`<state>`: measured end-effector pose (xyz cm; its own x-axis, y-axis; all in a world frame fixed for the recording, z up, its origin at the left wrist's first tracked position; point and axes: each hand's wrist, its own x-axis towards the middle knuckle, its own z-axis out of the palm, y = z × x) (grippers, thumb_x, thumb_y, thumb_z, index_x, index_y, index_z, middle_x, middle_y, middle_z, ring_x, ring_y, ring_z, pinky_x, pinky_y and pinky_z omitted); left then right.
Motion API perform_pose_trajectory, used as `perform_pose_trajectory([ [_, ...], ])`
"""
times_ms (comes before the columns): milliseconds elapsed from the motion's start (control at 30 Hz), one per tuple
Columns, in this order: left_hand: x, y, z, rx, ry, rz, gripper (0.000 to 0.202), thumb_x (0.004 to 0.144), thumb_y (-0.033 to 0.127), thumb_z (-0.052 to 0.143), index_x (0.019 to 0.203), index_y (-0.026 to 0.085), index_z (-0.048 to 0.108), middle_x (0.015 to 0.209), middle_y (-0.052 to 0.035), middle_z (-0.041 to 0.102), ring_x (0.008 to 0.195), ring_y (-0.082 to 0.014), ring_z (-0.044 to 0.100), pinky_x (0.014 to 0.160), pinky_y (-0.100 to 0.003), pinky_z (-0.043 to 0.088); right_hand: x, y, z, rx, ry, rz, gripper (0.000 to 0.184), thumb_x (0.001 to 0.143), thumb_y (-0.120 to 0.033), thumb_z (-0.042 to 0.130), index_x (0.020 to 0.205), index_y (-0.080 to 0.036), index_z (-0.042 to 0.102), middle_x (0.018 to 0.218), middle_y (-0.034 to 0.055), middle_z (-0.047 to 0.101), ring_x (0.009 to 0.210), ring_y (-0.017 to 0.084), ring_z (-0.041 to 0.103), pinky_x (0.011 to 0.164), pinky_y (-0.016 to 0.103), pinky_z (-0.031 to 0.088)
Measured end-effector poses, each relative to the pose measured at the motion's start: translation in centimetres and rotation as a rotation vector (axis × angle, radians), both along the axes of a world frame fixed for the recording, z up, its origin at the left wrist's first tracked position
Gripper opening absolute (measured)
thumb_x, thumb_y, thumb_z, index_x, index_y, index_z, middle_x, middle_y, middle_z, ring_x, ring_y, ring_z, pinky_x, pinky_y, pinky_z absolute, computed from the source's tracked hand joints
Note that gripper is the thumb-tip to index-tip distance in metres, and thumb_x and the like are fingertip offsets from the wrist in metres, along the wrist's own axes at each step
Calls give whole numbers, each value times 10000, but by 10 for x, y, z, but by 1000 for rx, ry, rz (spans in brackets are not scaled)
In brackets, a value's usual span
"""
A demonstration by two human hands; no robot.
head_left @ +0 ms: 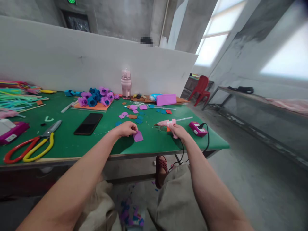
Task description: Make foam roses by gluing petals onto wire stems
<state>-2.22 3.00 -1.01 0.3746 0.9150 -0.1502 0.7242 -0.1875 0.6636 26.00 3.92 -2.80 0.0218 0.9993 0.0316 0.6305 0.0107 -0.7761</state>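
My left hand (127,129) pinches the edge of a small purple paper piece (138,136) just above the green tabletop. To the right, my right hand (178,131) is closed round the handle of a pink glue gun (167,123). Its nozzle points left, and a clear glue stick (184,119) sticks out of its back. A bit of orange (168,129) shows beneath the gun. Beyond my left hand lie loose cut pieces, among them a purple paper piece (143,107), a blue paper piece (139,121) and a brown paper piece (132,116).
Purple and blue paper flowers (95,97) rest on an orange sheet at the back left. A phone (88,124) and large scissors (36,143) lie left of my arm. A pink bottle (126,84) stands by the white partition (96,57). A magenta power socket (198,129) sits right, its cord hanging off the edge.
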Motion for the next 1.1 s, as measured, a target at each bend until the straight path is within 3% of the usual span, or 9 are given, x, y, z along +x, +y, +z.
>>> perform_pose_trajectory([
  [167,-6,-1,5,-15,-104,-41,183,668,256,511,757,130,609,667,-23,634,614,-119,570,544,-209,432,9,6,7,-41,-191,-101,419,781,-488,488,543,-154,575,370,6,469,469,158,503,545,261,361],
  [300,-10,-3,9,13,-134,-48,174,673,269,519,747,138,607,683,-19,643,652,-128,575,615,-228,445,-9,-6,20,141,-267,-244,374,755,-520,516,709,-160,609,661,74,624,658,188,576,632,284,396],
  [367,-10,-6,10,30,-125,-52,169,674,270,521,740,143,610,684,-17,645,666,-136,578,635,-234,445,-33,-18,23,256,-214,-98,369,768,-516,502,790,-166,619,788,70,649,724,174,587,664,275,408],
  [433,-8,-9,11,52,-86,-77,154,677,254,515,732,149,613,683,-11,647,674,-141,580,649,-234,441,-62,-30,20,208,-76,269,322,795,-459,487,825,-176,637,807,42,666,752,149,593,676,242,413],
  [500,-5,-14,13,78,-31,-118,142,679,224,501,729,155,615,689,-5,649,679,-141,577,648,-226,434,-89,-39,14,134,-23,441,267,766,-394,536,872,-176,647,815,31,675,736,138,593,642,220,410],
  [633,2,-23,11,111,19,-121,128,692,192,490,727,153,607,698,-8,649,677,-138,570,623,-215,420,-117,-45,7,95,-169,409,180,730,-283,529,738,-170,669,648,17,646,599,130,550,525,215,344],
  [800,1,-28,8,124,2,-80,142,721,219,487,730,149,611,681,-18,645,647,-139,564,587,-222,414,-124,-41,8,65,-192,351,167,692,-240,519,647,-176,667,580,10,618,553,123,524,490,214,305],
  [967,-42,-23,24,285,-120,188,277,774,345,471,891,151,630,802,-48,678,708,-162,591,622,-239,426,-127,-23,28,162,42,303,180,679,-237,492,581,-161,623,539,-13,566,538,109,488,501,203,324],
  [1100,-84,-21,33,414,128,432,234,750,312,496,834,162,654,787,-53,691,709,-182,597,623,-247,408,-131,-9,64,286,362,222,181,674,-305,505,609,-158,590,545,-27,519,536,103,453,503,202,340],
])
